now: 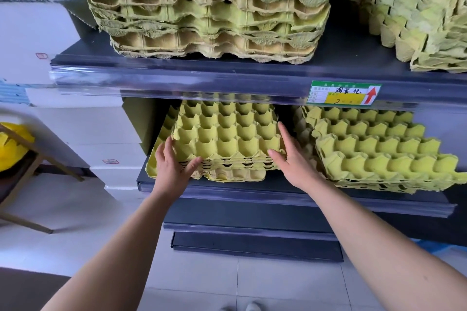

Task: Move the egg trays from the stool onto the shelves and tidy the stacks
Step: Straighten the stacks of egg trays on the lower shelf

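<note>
A small stack of yellow egg trays lies on the middle shelf, its upper trays shifted off the bottom one. My left hand presses with straight fingers against the stack's front left corner. My right hand lies flat against the stack's right side, fingers straight. A second yellow stack sits to the right on the same shelf, skewed. At the left edge stands a wooden stool with yellow trays on it.
The upper shelf carries a tall stack of green-yellow trays and another stack at the right. A green price label hangs on its front rail. White boxes stand to the left of the shelving. Pale floor tiles lie below.
</note>
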Action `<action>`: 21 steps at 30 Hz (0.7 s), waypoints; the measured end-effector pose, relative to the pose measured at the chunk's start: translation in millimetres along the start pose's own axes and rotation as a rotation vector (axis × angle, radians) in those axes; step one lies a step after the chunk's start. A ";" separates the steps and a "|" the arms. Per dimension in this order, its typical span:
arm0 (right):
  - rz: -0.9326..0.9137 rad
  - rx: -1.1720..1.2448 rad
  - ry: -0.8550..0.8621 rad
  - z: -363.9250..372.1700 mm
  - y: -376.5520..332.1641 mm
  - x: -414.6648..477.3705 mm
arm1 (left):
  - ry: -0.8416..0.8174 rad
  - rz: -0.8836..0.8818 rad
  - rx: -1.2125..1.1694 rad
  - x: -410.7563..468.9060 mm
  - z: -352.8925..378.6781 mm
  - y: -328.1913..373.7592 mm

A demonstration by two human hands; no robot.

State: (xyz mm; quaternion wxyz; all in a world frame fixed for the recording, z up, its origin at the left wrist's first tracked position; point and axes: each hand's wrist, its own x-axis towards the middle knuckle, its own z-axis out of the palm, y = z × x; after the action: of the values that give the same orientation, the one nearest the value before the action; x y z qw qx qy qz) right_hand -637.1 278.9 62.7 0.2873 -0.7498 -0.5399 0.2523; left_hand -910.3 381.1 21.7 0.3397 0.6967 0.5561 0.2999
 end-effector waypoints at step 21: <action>0.124 0.301 -0.080 3.7 8.0 11.9 | 0.034 -0.156 -0.385 11.8 -3.3 -3.3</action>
State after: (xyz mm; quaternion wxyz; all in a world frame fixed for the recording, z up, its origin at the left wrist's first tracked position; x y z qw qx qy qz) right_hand -630.9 288.9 53.7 0.3586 -0.7197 -0.4597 0.3771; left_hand -912.4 393.6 21.5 0.4790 0.5688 0.5464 0.3853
